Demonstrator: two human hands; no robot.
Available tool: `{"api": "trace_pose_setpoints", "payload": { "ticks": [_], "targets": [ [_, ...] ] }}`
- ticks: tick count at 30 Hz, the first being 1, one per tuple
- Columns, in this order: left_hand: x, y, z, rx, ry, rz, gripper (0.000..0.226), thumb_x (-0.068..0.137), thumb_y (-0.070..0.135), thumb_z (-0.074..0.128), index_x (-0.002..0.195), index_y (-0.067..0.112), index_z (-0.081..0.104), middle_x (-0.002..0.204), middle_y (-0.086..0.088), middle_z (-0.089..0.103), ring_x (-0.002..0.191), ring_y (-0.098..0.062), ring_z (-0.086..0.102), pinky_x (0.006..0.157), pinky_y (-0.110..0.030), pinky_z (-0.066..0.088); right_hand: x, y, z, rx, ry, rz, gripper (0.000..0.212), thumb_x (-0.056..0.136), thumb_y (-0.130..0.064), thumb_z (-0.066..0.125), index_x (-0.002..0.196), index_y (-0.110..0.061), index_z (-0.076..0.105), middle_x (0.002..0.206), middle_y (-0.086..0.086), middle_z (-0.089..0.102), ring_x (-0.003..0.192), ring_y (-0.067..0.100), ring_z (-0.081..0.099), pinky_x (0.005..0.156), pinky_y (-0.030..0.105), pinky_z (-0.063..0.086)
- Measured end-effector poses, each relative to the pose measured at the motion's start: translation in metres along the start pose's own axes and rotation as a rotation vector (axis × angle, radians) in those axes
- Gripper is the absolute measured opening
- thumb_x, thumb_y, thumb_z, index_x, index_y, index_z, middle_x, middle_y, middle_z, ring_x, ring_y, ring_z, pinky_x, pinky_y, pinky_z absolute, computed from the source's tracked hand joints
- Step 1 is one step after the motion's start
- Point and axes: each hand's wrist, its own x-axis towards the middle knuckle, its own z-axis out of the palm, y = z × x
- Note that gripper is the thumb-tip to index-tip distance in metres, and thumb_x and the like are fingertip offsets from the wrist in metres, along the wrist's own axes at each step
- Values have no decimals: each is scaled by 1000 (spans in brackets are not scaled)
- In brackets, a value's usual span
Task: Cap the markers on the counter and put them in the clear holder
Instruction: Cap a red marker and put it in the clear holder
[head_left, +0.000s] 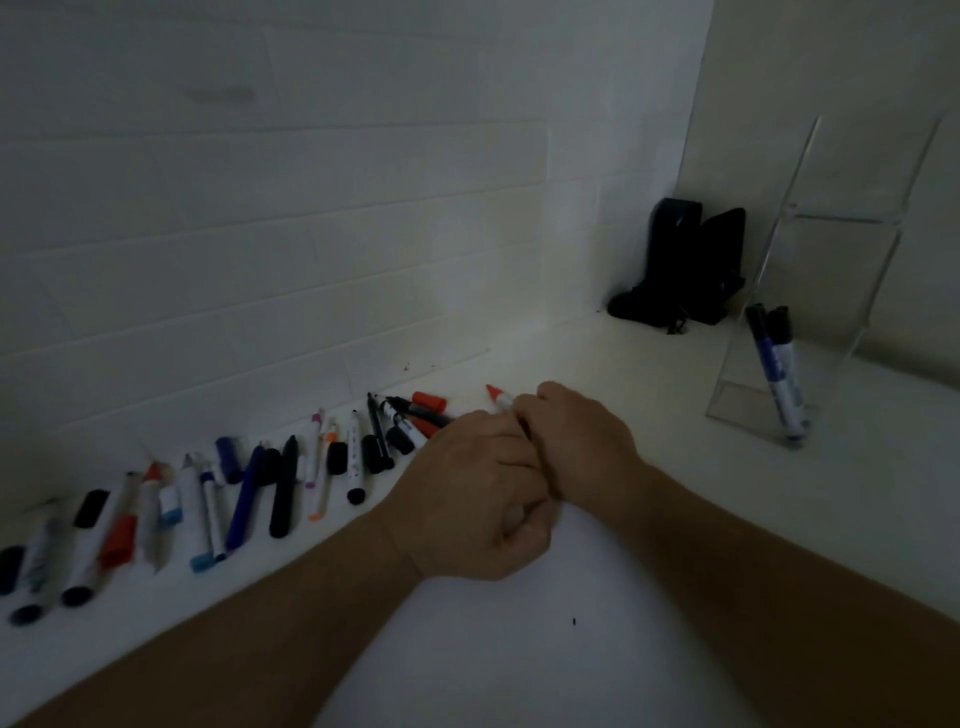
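Markers (249, 493) lie in a row along the counter (597, 364) by the tiled wall, two more stand in the clear holder (727, 395) at right — and both hands meet mid-counter, right hand (582, 441) gripping a red-tipped marker (498, 397), left hand (483, 499) curled beside it, its grasp hidden.

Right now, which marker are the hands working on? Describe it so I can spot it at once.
Start at the clear holder by the right wall, which has two dark-capped markers in it, and move left along the counter to where the two hands meet. The right hand grips a white marker with its red tip poking out toward the tiled wall. Unlike the markers lying in the row to the left, it is held and uncapped.
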Motion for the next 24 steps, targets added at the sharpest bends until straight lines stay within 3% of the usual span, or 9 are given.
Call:
{"api": "trace_pose_setpoints", "payload": {
  "ticks": [2,4,6,10,14,18,21,24],
  "targets": [
    [0,1,-3,8,23,-5,17,83,18,64,68,13,70,75,-1,68,76,-19,57,77,-30,43,-2,2,-1,69,23,69,14,99,-40,45,94,-28,47,93,2,51,86,26,55,66,34,36],
    [-1,-5,-6,52,13,-48,15,85,19,64,73,15,72,79,1,69,78,-19,57,77,-31,45,-3,3,-1,114,93,104,20,101,-43,44,88,-27,41,85,3,54,79,26,55,62,34,35],
    [0,-18,-11,161,-70,-198,19,88,27,56,87,22,74,91,4,72,84,-22,61,78,-37,48,-3,5,-1,183,151,130,19,103,-43,41,94,-27,40,82,6,60,69,26,50,58,34,35],
    [8,-60,-29,350,-204,-729,37,83,42,49,116,34,66,114,5,68,108,-24,56,90,-37,47,-2,11,-4,331,200,187,16,105,-38,36,118,-29,35,72,-1,54,57,17,50,49,32,32],
    [17,-100,-39,417,-503,-994,52,80,65,52,127,43,55,126,3,61,119,-27,46,91,-40,44,-1,12,0,353,188,166,21,106,-38,35,125,-30,34,73,-1,54,57,17,51,50,31,32],
    [27,-115,-28,452,-686,-1076,59,71,76,49,122,47,55,117,2,59,115,-26,48,96,-42,39,-3,14,0,368,186,146,21,106,-38,36,125,-30,35,72,-3,53,56,15,51,49,32,35],
    [32,-116,-23,434,-684,-1051,46,77,67,52,117,46,59,106,7,56,105,-20,48,90,-43,32,-3,15,0,362,183,137,26,106,-40,36,130,-30,34,71,-4,53,57,14,51,47,31,33],
    [31,-110,-22,463,-564,-980,30,87,56,50,105,41,68,102,8,65,100,-20,54,92,-42,36,-3,17,0,385,163,128,35,105,-45,36,137,-30,34,83,1,62,62,17,52,51,32,33]
  ]
}}
